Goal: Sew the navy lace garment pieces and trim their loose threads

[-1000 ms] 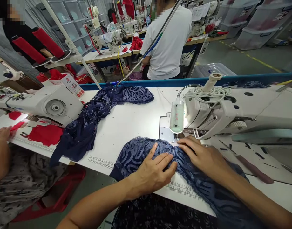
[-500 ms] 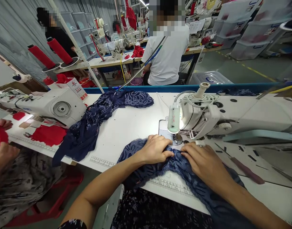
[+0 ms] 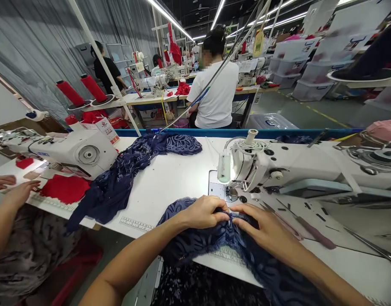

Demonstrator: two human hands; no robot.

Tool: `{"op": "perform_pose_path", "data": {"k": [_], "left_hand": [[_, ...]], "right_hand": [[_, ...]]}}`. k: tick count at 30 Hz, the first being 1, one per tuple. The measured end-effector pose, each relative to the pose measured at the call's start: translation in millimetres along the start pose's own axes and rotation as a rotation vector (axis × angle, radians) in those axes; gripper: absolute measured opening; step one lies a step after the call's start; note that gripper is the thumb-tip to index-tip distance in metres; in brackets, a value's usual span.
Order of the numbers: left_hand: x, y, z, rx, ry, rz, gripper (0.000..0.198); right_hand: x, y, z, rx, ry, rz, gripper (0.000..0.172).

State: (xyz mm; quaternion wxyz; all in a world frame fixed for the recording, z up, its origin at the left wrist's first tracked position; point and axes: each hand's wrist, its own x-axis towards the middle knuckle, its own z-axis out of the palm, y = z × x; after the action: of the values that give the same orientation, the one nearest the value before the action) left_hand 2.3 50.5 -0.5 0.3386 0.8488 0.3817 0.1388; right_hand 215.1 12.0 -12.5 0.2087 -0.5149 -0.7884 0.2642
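A navy lace garment piece (image 3: 198,246) lies across the front of the white sewing table and hangs over its edge at the right. My left hand (image 3: 206,212) pinches it between thumb and fingers near the middle. Close beside it, my right hand (image 3: 257,223) grips the same lace, thumb and forefinger closed on its gathered edge. Both hands are just in front of the sewing machine's presser foot (image 3: 230,194), with the lace apart from the needle area. The white sewing machine (image 3: 310,165) stands beyond my right hand.
More navy lace (image 3: 128,170) is heaped at the left of the table. A purple-handled tool (image 3: 316,232) and scissors (image 3: 372,244) lie at the right. A co-worker's hands (image 3: 18,191) are near red fabric (image 3: 65,188) at the left machine (image 3: 80,153). Another person (image 3: 216,91) sits ahead.
My hands have drawn the lace back from the presser foot toward me, and its edge is now bunched between them. The view has tilted up. The co-worker's hands have released the red piece.
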Motion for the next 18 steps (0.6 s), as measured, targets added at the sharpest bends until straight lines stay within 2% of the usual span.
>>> {"op": "perform_pose_path", "data": {"k": [3,5,8,14,16,18], "left_hand": [[-5,0,2.2,-0.057,-0.003,-0.025,0.018],[-7,-2,5.1,-0.177,-0.006,-0.055,0.022],[-8,-4,11.0,-0.341,0.019,-0.060,0.018],[-7,-1,22.7,-0.352,0.185,-0.028,0.010],[-7,0,25.7,-0.334,0.243,-0.021,0.007],[-7,-1,28.8,-0.311,0.289,-0.015,0.005]], "right_hand": [[-2,-10,1,0.013,0.014,-0.003,0.021],[-6,-12,3,-0.008,0.054,-0.010,0.022],[-13,-12,5,-0.015,0.120,-0.040,0.021],[-16,-15,5,0.010,0.203,-0.071,0.022],[-18,-8,1,-0.005,0.189,-0.065,0.023],[-23,8,-5,-0.119,0.228,-0.057,0.024]]}}
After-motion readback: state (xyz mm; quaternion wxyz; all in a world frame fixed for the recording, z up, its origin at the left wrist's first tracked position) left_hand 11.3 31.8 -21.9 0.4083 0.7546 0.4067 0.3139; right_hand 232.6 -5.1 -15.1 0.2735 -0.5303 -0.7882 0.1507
